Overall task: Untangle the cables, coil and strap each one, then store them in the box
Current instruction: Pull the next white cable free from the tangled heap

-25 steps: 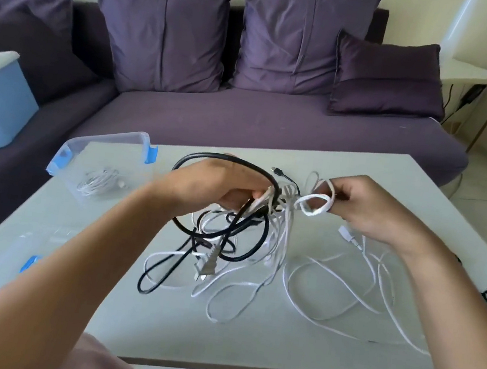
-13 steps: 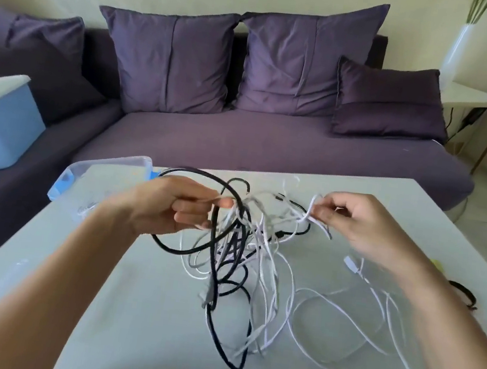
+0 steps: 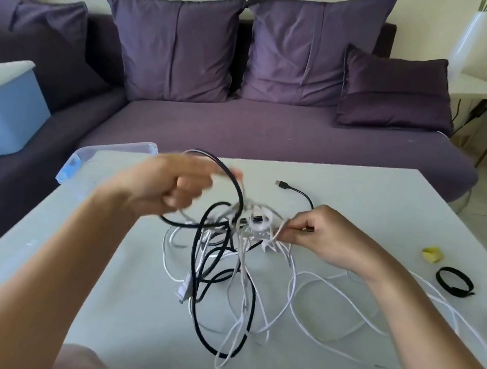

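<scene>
Pinching a strand of white cable (image 3: 279,234) in the right grip (image 3: 322,235), thumb and fingertips closed on it right at the knot. Clenched round a loop of the thick black cable (image 3: 237,188) with the left grip (image 3: 170,187), fingers curled, though too blurred to say just how. Held up between the two, above the middle of the counter (image 3: 372,207): the tangle (image 3: 222,243), lower loops trailing onto the surface toward the near edge. Waiting at the far left corner of the counter, well apart from the knot: the clear box (image 3: 110,151) with blue clips.

Likely trouble from here:
- Pulling the two grips apart with the black loop threaded through white strands, cinching the knot tighter instead of freeing it.
- Dragging the hanging grey connector (image 3: 183,289) through a loop and snagging it there.
- Sweeping the trailing white loops into the straps (image 3: 452,281) near the right edge and pushing them off the counter.

Safer, probably, to keep slack and feed one free end back through.

Counted:
- Two grips, both occupied.
- One box.
- Two black straps in view, the nearer one cut by the frame edge.
- One small yellow scrap (image 3: 432,255) just beyond them.
- Black cables, at least two: the thick one, and a thin black cable (image 3: 303,193) ending in a USB plug (image 3: 281,185) behind the knot.
- White cables: seemingly more than one, exact number impossible to tell inside the knot.
</scene>
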Demonstrator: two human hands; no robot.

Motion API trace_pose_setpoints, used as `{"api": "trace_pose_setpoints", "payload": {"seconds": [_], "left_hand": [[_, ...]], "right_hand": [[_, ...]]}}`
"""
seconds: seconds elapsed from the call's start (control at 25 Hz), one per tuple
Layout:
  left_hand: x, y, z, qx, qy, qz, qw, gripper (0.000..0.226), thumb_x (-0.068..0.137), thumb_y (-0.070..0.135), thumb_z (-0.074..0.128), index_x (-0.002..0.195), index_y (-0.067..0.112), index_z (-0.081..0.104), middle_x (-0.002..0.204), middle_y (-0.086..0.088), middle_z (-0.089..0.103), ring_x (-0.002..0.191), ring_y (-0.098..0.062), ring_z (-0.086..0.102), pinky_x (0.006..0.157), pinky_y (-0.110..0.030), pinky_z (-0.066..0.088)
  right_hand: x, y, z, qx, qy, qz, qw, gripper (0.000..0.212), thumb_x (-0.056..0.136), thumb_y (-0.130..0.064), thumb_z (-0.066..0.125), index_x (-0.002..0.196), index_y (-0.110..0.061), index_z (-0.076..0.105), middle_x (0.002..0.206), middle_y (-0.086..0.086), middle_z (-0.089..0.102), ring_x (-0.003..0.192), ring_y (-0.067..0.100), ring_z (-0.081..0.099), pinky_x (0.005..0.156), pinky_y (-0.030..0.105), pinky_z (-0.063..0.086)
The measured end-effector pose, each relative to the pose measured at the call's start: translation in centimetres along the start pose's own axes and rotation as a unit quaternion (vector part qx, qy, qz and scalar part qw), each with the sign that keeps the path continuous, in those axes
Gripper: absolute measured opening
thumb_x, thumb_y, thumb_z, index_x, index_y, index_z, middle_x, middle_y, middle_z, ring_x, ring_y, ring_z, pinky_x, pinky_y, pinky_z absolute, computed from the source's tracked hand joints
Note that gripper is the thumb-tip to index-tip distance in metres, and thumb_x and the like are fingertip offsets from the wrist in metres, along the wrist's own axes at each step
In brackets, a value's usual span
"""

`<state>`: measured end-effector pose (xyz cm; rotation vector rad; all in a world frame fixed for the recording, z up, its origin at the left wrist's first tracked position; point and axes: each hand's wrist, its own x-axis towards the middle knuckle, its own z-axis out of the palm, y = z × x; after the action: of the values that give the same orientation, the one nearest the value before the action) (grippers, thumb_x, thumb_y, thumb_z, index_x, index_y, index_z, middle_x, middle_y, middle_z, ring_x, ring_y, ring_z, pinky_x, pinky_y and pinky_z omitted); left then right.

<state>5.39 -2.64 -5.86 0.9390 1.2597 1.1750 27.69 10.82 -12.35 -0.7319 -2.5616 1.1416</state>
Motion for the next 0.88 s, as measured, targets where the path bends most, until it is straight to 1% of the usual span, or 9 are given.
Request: {"api": "trace_pose_setpoints", "payload": {"seconds": [0.16,0.24,0.32,0.44,0.52,0.6,0.68,0.76,0.88], "left_hand": [[1.0,2.1,-2.6,-0.345,0.112,0.249,0.898,0.020,0.067,-0.002,0.061,0.084,0.008,0.060,0.060,0.006,0.049,0.047,-0.003,0.037,0.049,-0.014,0.035],[2.2,1.1,-3.2,-0.318,0.224,0.233,0.891,0.016,0.089,-0.001,0.044,0.079,0.008,0.052,0.052,0.007,0.046,0.040,-0.003,0.033,0.043,-0.013,0.031],[3.0,-0.8,-3.2,-0.112,0.308,0.114,0.938,0.029,0.097,0.013,0.048,0.068,0.010,0.047,0.043,0.006,0.035,0.032,-0.003,0.029,0.041,-0.014,0.036],[1.9,-3.2,-3.6,0.240,0.160,-0.133,0.948,0.046,0.087,0.033,0.064,0.050,0.012,0.046,0.039,0.000,0.036,0.032,-0.011,0.041,0.062,-0.030,0.052],[0.9,-3.3,-3.6,0.227,-0.014,-0.156,0.961,0.044,0.080,0.045,0.069,0.054,0.011,0.061,0.039,0.003,0.031,0.033,-0.010,0.037,0.068,-0.029,0.053],[0.2,-2.7,-4.0,0.175,-0.095,-0.124,0.972,0.048,0.071,0.049,0.076,0.089,0.004,0.074,0.038,0.006,0.026,0.031,-0.007,0.033,0.081,-0.027,0.053],[-0.1,-2.9,-4.6,0.152,-0.100,-0.107,0.978,0.065,0.069,0.046,0.079,0.108,-0.004,0.067,0.039,0.005,0.028,0.033,-0.008,0.036,0.089,-0.028,0.050],[0.0,-3.3,-4.1,0.135,-0.060,-0.059,0.987,0.045,0.073,0.038,0.076,0.093,-0.002,0.072,0.047,0.000,0.042,0.044,-0.011,0.047,0.087,-0.028,0.052],[0.6,-2.4,-3.6,0.006,0.043,0.047,0.998,0.017,0.079,0.020,0.060,0.067,0.013,0.069,0.061,0.004,0.049,0.052,-0.004,0.047,0.050,-0.013,0.046]], "right_hand": [[0.8,-0.9,-2.6,0.061,0.175,-0.052,0.981,0.018,0.089,-0.024,0.064,0.077,-0.017,0.074,0.062,-0.008,0.051,0.059,0.004,0.036,0.057,0.026,0.030],[1.0,-0.9,-3.8,0.011,0.248,-0.082,0.965,0.021,0.091,-0.024,0.062,0.071,-0.024,0.070,0.058,-0.015,0.051,0.054,0.003,0.037,0.053,0.018,0.028],[1.0,0.2,-3.9,-0.074,0.280,-0.076,0.954,0.024,0.090,-0.017,0.063,0.066,-0.018,0.063,0.062,-0.006,0.052,0.057,0.010,0.045,0.056,0.022,0.034],[0.7,2.5,-3.1,-0.156,0.207,-0.019,0.966,0.015,0.086,-0.007,0.062,0.072,-0.007,0.064,0.077,0.004,0.057,0.072,0.024,0.055,0.066,0.031,0.038],[0.5,3.3,-2.2,-0.203,0.132,0.014,0.970,0.013,0.089,-0.010,0.060,0.078,-0.009,0.066,0.084,0.003,0.057,0.076,0.020,0.054,0.065,0.022,0.033],[0.3,3.0,-1.6,-0.203,0.082,0.030,0.975,0.013,0.092,-0.013,0.057,0.083,-0.013,0.066,0.087,0.001,0.058,0.074,0.013,0.049,0.062,0.013,0.034],[0.1,2.4,-1.5,-0.162,0.036,0.057,0.984,0.014,0.093,-0.014,0.056,0.085,-0.016,0.068,0.083,-0.002,0.063,0.066,0.008,0.048,0.058,0.011,0.034],[0.0,2.1,-1.5,-0.108,-0.005,0.064,0.992,0.016,0.092,-0.022,0.059,0.082,-0.020,0.071,0.071,-0.003,0.064,0.059,0.010,0.043,0.058,0.025,0.034],[0.0,1.5,-1.2,-0.042,-0.014,0.020,0.999,0.013,0.088,-0.031,0.066,0.080,-0.029,0.076,0.060,-0.004,0.059,0.060,0.010,0.039,0.059,0.027,0.028]]}}
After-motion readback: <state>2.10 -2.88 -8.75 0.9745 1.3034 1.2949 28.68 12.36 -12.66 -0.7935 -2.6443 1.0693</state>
